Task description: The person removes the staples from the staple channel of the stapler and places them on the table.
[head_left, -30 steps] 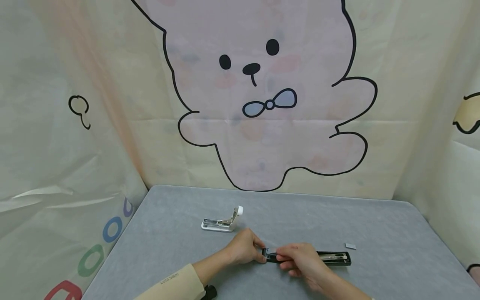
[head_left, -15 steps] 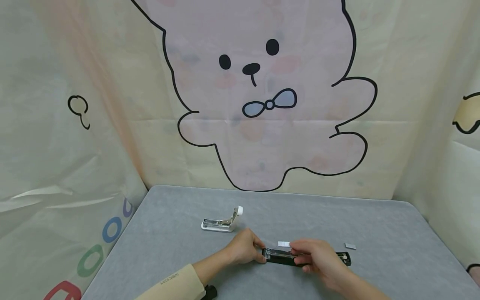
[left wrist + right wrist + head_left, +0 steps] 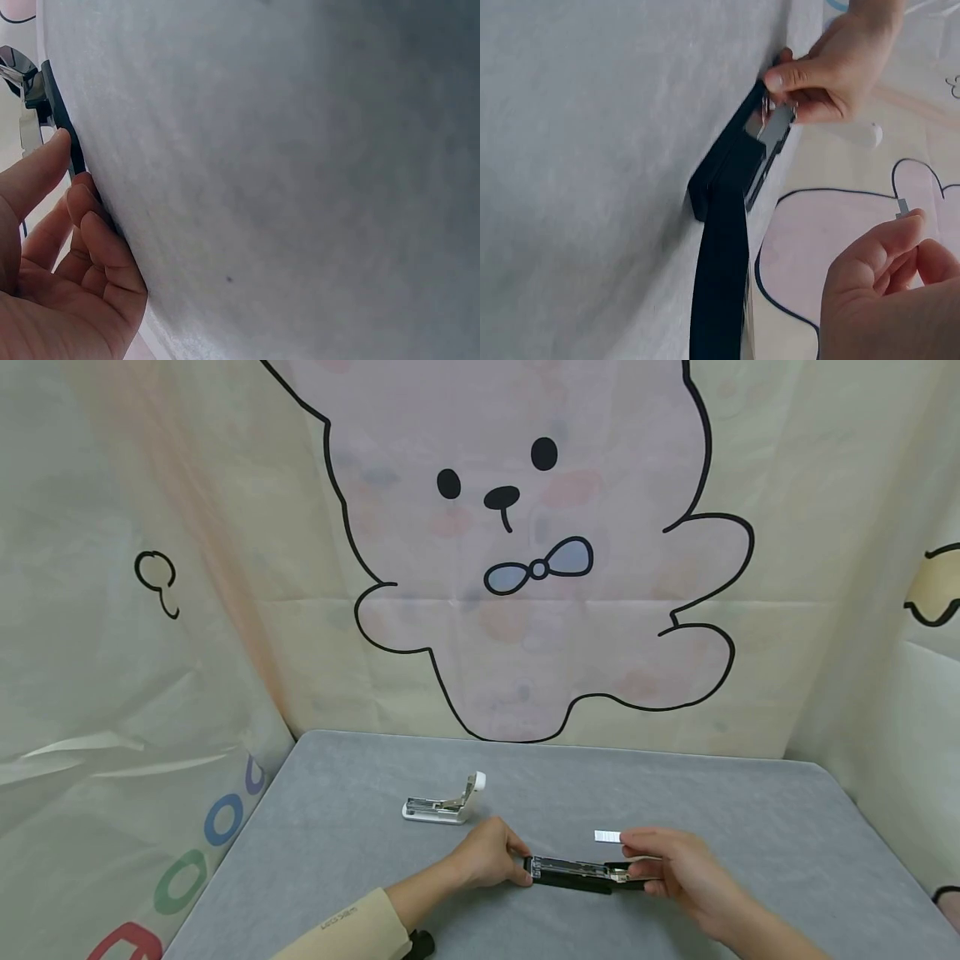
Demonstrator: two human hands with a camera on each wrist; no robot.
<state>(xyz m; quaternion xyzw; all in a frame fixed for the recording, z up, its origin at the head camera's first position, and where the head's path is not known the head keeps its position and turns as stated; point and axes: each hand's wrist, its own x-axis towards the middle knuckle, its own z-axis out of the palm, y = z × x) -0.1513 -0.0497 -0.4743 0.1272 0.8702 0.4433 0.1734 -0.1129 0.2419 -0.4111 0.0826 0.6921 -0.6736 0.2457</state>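
Note:
A black stapler (image 3: 573, 875) lies opened out on the grey table, its metal staple channel facing up. At its left end my left hand (image 3: 487, 853) pinches it between thumb and fingers, as the left wrist view also shows. Held above and behind the stapler is a short silver strip of staples (image 3: 607, 837). My right hand (image 3: 686, 868) pinches that strip by one end. In the right wrist view, the strip (image 3: 902, 206) pokes up from my fingertips, apart from the stapler. The stapler's right end is hidden behind my right hand.
A small white stapler (image 3: 442, 808) stands behind my left hand with its top raised. The grey table (image 3: 345, 827) is bounded by printed fabric walls (image 3: 600, 652) at the back and sides.
My right hand has drawn away from the stapler's left end to the right and upward, lifting the staple strip out into view. A second small strip at right is now covered. My left hand stays put.

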